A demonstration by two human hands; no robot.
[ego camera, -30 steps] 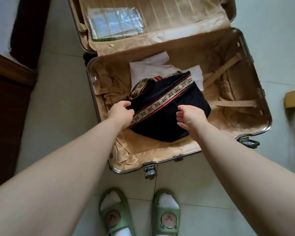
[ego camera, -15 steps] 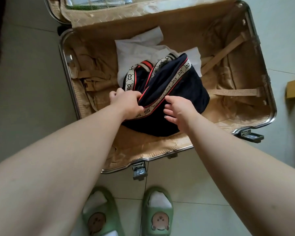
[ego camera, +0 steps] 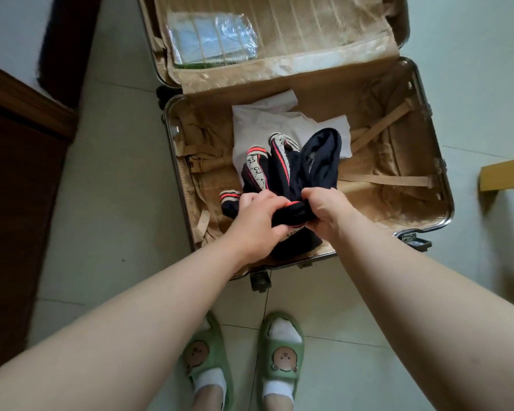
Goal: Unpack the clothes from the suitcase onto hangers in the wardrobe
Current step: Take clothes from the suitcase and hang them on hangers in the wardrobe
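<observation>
Over the suitcase (ego camera: 445, 179), both hands (ego camera: 285, 215) clenched the navy garment (ego camera: 309, 161); soft, light, limp; better gripped at twelve o'clock waistband.

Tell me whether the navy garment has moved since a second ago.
Yes. The navy garment, folded flat on the white clothing before, is now bunched and lifted toward the suitcase's near rim by both hands.
</observation>
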